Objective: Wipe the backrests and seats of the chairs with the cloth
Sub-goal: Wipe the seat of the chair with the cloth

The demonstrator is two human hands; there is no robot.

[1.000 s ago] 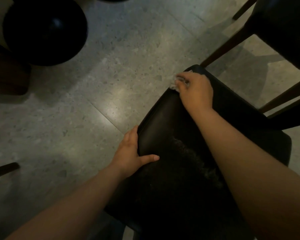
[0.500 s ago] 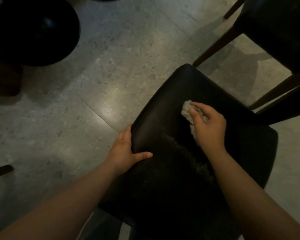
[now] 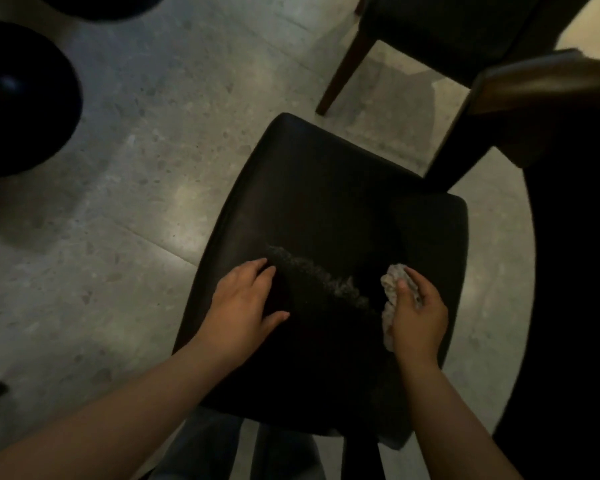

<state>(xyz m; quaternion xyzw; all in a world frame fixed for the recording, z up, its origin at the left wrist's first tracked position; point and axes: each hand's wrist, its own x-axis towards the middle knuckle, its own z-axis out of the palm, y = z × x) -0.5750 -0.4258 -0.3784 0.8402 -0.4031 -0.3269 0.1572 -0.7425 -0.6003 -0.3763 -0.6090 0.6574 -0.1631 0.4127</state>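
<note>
A black padded chair seat (image 3: 319, 188) fills the middle of the view, seen from above. My right hand (image 3: 418, 315) grips a crumpled light grey cloth (image 3: 390, 289) and holds it against the seat's near right part. My left hand (image 3: 245, 303) rests on the near left part of the seat, fingers spread and lightly bent beside a dark fuzzy strip (image 3: 312, 278) that crosses the seat. The chair's backrest is not plainly visible.
A second dark chair (image 3: 444, 32) with brown wooden legs stands at the top right. A wooden table edge (image 3: 534, 84) juts in from the right. Round black bases (image 3: 25, 98) sit on the grey speckled floor (image 3: 136, 168) at the left.
My right hand has drawn the cloth from the seat's far corner back toward me to the near right. My left hand has shifted from the seat's left edge onto its top.
</note>
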